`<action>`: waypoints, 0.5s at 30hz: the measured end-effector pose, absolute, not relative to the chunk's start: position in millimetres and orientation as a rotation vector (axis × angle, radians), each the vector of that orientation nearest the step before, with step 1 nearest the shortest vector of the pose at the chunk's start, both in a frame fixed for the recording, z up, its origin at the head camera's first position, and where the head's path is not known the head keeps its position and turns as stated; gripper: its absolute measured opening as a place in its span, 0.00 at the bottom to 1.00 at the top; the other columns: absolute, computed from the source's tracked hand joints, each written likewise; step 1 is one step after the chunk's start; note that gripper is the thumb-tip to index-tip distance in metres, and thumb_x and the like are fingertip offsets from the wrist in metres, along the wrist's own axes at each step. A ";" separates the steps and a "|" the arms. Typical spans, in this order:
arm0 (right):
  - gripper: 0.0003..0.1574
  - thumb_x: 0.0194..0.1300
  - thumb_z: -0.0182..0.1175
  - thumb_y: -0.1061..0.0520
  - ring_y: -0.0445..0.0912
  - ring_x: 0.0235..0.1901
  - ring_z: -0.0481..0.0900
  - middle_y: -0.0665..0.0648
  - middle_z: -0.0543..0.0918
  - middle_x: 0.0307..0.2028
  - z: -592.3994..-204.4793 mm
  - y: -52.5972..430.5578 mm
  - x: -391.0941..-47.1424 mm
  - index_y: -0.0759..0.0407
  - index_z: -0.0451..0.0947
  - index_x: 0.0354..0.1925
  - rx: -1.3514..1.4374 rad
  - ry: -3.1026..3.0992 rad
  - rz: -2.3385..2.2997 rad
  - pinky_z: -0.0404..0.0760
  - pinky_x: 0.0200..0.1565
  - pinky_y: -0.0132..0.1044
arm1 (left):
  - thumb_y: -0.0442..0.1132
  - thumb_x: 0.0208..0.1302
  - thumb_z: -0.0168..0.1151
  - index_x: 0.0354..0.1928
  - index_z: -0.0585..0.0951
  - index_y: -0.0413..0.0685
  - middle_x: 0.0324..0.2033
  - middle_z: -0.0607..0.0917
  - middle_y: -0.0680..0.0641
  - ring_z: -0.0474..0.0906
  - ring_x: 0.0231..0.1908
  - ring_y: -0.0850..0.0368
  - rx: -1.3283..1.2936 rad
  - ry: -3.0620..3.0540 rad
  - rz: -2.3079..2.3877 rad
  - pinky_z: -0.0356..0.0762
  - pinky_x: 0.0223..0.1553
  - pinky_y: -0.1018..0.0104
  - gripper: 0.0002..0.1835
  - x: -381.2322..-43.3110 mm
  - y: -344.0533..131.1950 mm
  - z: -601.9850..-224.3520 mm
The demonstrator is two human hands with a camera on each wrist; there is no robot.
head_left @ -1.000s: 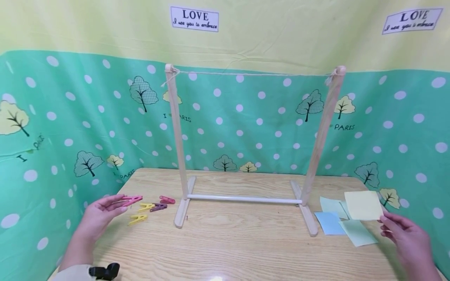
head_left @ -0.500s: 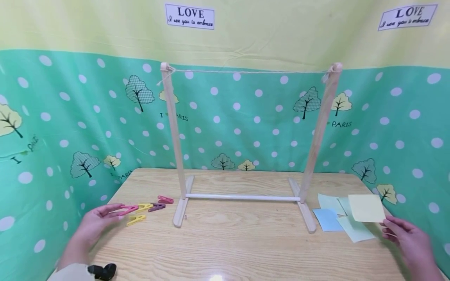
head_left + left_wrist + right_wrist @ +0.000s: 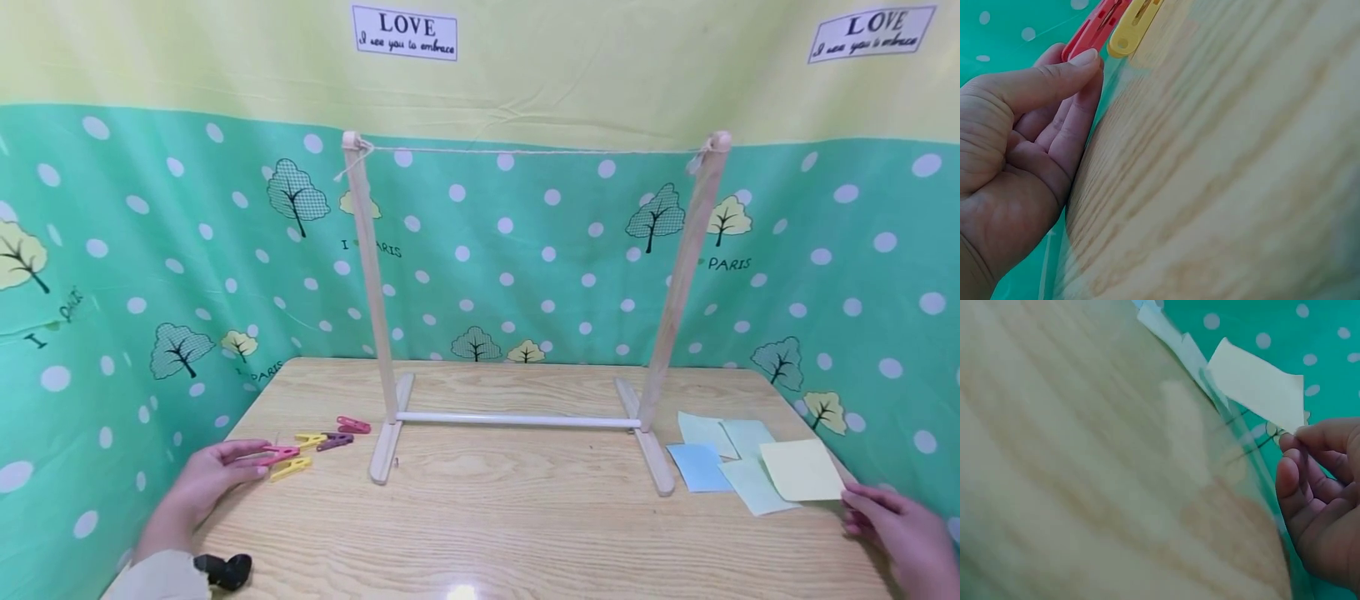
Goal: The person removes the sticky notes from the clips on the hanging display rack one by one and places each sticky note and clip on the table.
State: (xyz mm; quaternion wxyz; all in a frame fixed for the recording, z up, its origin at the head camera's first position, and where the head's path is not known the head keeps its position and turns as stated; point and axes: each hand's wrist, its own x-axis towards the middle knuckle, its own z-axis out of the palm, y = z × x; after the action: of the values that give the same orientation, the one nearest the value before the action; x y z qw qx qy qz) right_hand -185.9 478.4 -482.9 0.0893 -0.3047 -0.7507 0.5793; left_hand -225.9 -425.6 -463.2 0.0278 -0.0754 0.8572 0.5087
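In the head view my left hand (image 3: 210, 479) is at the table's left side, pinching the end of a pink clothespin (image 3: 281, 455) between thumb and fingers. The left wrist view has this clothespin (image 3: 1096, 28) beside a yellow one (image 3: 1135, 26). Close to it lie two yellow clothespins (image 3: 291, 468), a purple one (image 3: 335, 442) and another pink one (image 3: 353, 425). Over on the right, my right hand (image 3: 900, 533) pinches a corner of a pale yellow paper note (image 3: 801, 471). That note (image 3: 1259, 381) is slightly tilted, partly over the pale green notes (image 3: 757, 487).
A wooden frame with two posts (image 3: 678, 292) stands mid-table, a string (image 3: 525, 152) tied between their tops and a white bar (image 3: 517, 419) low down. A blue note (image 3: 701, 468) lies by its right foot. Patterned green cloth (image 3: 510, 250) surrounds the table (image 3: 487, 533).
My left hand has lowered the pink clothespin towards the others. My right hand has moved down and to the right with the yellow note, uncovering more of the green notes.
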 end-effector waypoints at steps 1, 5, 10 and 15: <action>0.13 0.74 0.53 0.59 0.42 0.23 0.79 0.40 0.78 0.23 -484.4 479.7 -185.9 0.54 0.82 0.34 -0.915 -2.258 1.688 0.85 0.29 0.38 | 0.45 0.50 0.76 0.65 0.70 0.37 0.54 0.83 0.52 0.61 0.66 0.42 -0.232 2.641 1.573 0.49 0.66 0.35 0.42 -226.6 -425.7 -463.0; 0.17 0.73 0.52 0.61 0.41 0.22 0.78 0.42 0.78 0.22 -489.6 484.3 -186.9 0.77 0.75 0.48 -0.926 -2.324 1.586 0.85 0.29 0.38 | 0.44 0.51 0.76 0.65 0.70 0.36 0.56 0.82 0.48 0.55 0.68 0.34 -0.227 2.630 1.583 0.48 0.66 0.33 0.41 -227.6 -425.2 -462.7; 0.26 0.74 0.51 0.61 0.40 0.21 0.77 0.45 0.78 0.21 -494.8 487.8 -187.6 0.82 0.64 0.60 -0.979 -2.360 1.532 0.84 0.27 0.37 | 0.45 0.50 0.77 0.64 0.72 0.36 0.54 0.83 0.49 0.68 0.61 0.56 -0.227 2.641 1.577 0.50 0.66 0.36 0.40 -228.9 -424.9 -464.0; 0.29 0.75 0.51 0.59 0.42 0.21 0.76 0.48 0.78 0.21 -494.1 485.9 -185.7 0.81 0.61 0.63 -1.028 -2.412 1.485 0.83 0.25 0.37 | 0.44 0.50 0.76 0.64 0.73 0.37 0.55 0.82 0.44 0.77 0.53 0.65 -0.213 2.677 1.510 0.66 0.64 0.55 0.39 -229.1 -424.2 -463.0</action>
State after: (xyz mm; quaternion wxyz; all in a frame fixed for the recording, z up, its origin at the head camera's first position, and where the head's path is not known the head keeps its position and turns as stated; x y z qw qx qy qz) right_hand -185.7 485.9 -494.1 0.0639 -0.3405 -0.7988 0.4918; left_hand -229.1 -424.2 -463.0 0.0301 -0.0692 0.8685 0.4899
